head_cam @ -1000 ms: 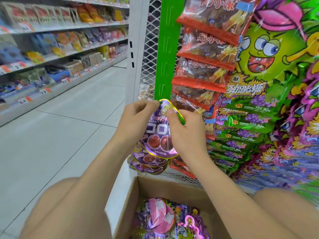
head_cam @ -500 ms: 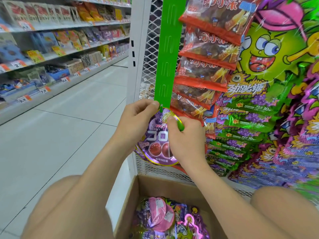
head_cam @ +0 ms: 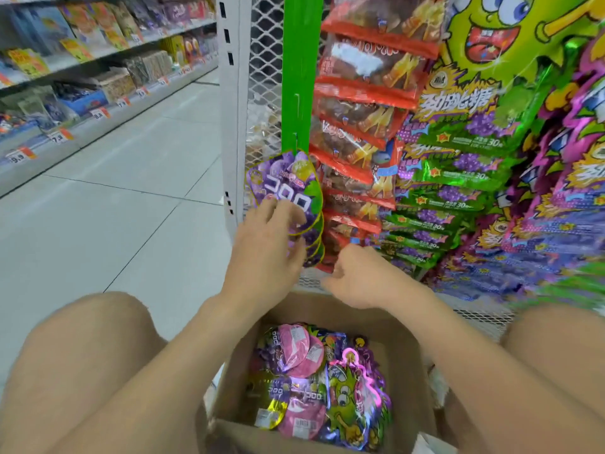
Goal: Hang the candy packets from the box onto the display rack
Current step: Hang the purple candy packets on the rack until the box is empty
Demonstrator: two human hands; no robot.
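The round purple foil candy packet [head_cam: 281, 178] that was pinched by both hands half a second ago is now seen hanging by its top from the green plastic hanging strip [head_cam: 299, 60] on the white mesh display rack [head_cam: 262, 77], at the centre of the frame, above a short stack of like packets. It has been let go, so one more packet can be judged as hung, and the next is likely to be fetched from the box.

The brown cardboard box [head_cam: 406, 348] is seen at the lower centre, between the knees, with many loose packets [head_cam: 314, 381] left inside; the task is judged far from finished.

The strip is bare above the new packet, so room upward is available. To its right it is crowded by red-edged clear snack bags [head_cam: 360, 126], nearly touching the purple stack. To its left, open grey tiled floor [head_cam: 131, 208] is seen.

The left hand [head_cam: 265, 247] has been lowered; its fingers are spread and relaxed against the lower hung packets, nothing gripped. The right hand [head_cam: 360, 276] is held over the far box rim, loosely curled and empty.
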